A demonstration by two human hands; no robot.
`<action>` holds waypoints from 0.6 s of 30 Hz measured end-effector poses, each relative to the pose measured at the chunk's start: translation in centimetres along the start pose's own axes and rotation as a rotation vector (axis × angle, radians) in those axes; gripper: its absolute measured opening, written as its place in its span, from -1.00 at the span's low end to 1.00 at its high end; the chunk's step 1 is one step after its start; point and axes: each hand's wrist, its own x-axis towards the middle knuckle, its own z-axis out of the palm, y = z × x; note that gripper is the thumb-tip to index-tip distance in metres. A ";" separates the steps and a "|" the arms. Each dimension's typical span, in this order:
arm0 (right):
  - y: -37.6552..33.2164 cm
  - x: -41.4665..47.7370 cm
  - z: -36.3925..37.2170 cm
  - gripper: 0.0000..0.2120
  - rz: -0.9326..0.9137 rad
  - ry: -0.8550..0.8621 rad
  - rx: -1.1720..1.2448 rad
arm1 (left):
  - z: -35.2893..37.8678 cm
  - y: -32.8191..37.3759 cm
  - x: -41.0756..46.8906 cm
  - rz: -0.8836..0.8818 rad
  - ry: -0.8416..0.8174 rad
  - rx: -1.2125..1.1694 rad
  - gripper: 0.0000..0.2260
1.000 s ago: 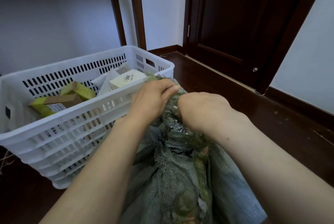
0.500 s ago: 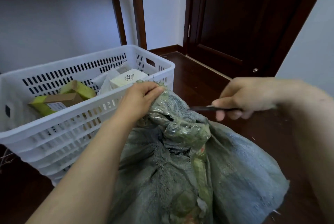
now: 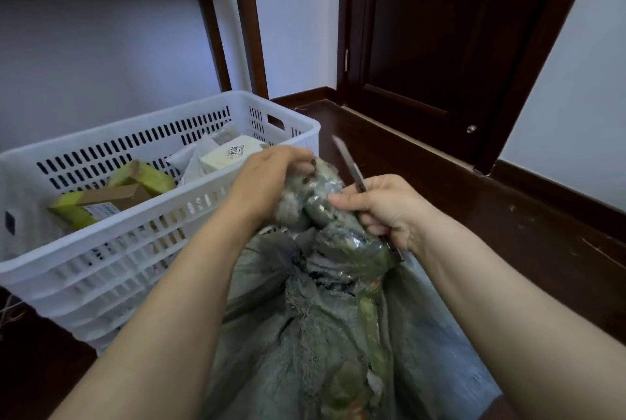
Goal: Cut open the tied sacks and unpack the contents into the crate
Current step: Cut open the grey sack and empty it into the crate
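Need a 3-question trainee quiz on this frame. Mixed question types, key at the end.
1. True or false: the right hand grips the knife with its blade pointing away from the person.
2. The left hand grips: A) a white box, B) the sack by its bunched neck, C) nothing.
3. Fill in: boxes already lie in the white ___.
Key: 1 true; 2 B; 3 crate.
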 end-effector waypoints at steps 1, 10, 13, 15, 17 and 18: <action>-0.2 0.1 -0.4 -0.84 -0.009 0.030 0.071 | -0.2 0.2 0.0 0.124 0.085 0.168 -0.77; -1.0 -0.1 -1.6 -0.82 -0.025 0.052 0.433 | 3.2 -0.2 -1.5 -0.171 -0.059 0.237 -0.59; -0.9 -0.1 -1.4 -0.83 -0.012 0.016 0.415 | 4.5 -0.6 -1.6 -0.150 -0.035 0.070 -0.74; -0.8 -0.1 -1.3 -0.83 -0.010 0.020 0.372 | 4.7 -0.9 -1.3 -0.094 -0.005 0.121 -0.77; -0.8 -0.1 -1.1 -0.82 -0.018 0.058 0.322 | 4.6 -1.0 -1.0 -0.064 0.037 0.143 -0.74; -0.9 -0.1 -1.1 -0.82 -0.027 0.093 0.298 | 4.4 -1.1 -0.9 -0.061 0.062 0.147 -0.72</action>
